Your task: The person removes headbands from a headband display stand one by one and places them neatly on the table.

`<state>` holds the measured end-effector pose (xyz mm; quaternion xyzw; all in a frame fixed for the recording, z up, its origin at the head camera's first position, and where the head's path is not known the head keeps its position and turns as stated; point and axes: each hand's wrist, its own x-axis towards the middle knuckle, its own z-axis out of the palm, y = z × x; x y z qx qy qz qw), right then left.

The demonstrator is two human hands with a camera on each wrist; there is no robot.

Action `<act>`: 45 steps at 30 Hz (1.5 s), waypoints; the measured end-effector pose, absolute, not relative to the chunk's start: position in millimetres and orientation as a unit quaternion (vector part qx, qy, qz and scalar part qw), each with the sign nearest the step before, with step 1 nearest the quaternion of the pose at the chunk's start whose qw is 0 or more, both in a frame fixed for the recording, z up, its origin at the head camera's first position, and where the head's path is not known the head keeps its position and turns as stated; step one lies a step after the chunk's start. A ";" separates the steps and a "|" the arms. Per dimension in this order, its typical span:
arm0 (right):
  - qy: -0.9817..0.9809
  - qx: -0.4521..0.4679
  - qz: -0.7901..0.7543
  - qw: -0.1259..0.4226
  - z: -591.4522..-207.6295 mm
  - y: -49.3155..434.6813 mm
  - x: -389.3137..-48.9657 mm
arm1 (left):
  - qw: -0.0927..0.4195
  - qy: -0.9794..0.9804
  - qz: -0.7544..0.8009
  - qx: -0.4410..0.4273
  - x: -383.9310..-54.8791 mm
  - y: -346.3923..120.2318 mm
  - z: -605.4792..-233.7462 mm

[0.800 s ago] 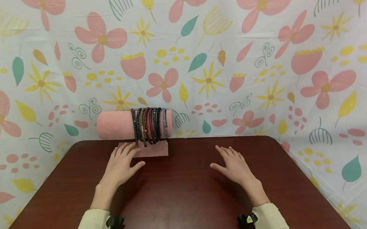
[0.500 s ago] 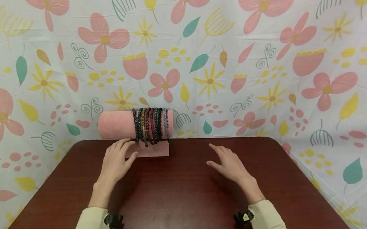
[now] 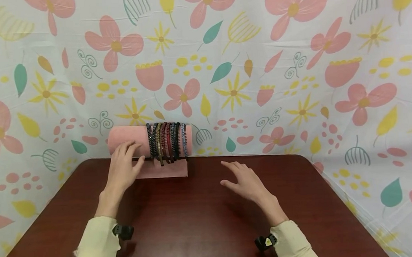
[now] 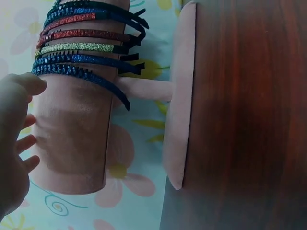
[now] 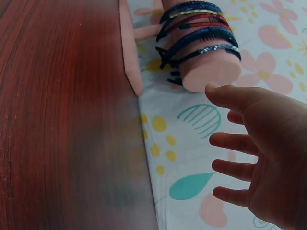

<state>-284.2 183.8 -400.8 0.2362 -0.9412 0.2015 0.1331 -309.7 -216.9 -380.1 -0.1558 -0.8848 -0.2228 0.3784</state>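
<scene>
Headband stand (image 3: 132,133), pale pink: a smooth horizontal cylinder (image 4: 74,129) that a short post (image 4: 148,88) is joining to a flat base (image 3: 169,171); standing at the far edge of the tabletop (image 3: 190,216), left of centre. Headbands (image 3: 167,142), one row: black, blue, gold and red, some glittering, looping over its right part. Left hand (image 3: 121,167): hovering by the bare end, fingers loosely spread, gripping nothing; contact unclear. Right hand (image 3: 246,183): hovering apart, fingers extended, holding nothing.
</scene>
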 end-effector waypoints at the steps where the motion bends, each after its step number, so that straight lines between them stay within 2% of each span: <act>1: -0.942 0.236 0.202 0.131 -400.4 182.8 -284.0 | 0.378 -0.885 -0.222 -0.155 -311.6 -217.8 -378.5; 7: -0.941 0.241 0.199 0.130 -399.4 179.0 -284.2 | 0.366 -0.894 -0.208 -0.155 -322.5 -222.2 -369.2; 14: -0.941 0.238 0.202 0.128 -398.0 178.3 -284.2 | 0.320 -0.918 -0.174 -0.157 -337.0 -220.2 -361.6; 22: -0.940 0.250 0.191 0.132 -390.9 174.5 -288.8 | 0.328 -0.921 -0.151 -0.143 -343.4 -221.8 -366.8; 28: -0.940 0.258 0.183 0.129 -384.3 170.6 -293.6 | 0.298 -0.938 -0.120 -0.133 -344.6 -218.9 -359.2; 37: -0.936 0.266 0.188 0.134 -367.9 167.9 -299.6 | 0.352 -0.917 -0.143 -0.125 -357.6 -214.9 -377.8; 45: -0.926 0.282 0.214 0.135 -367.8 156.8 -306.0 | 0.391 -0.897 -0.173 -0.110 -360.6 -212.8 -384.3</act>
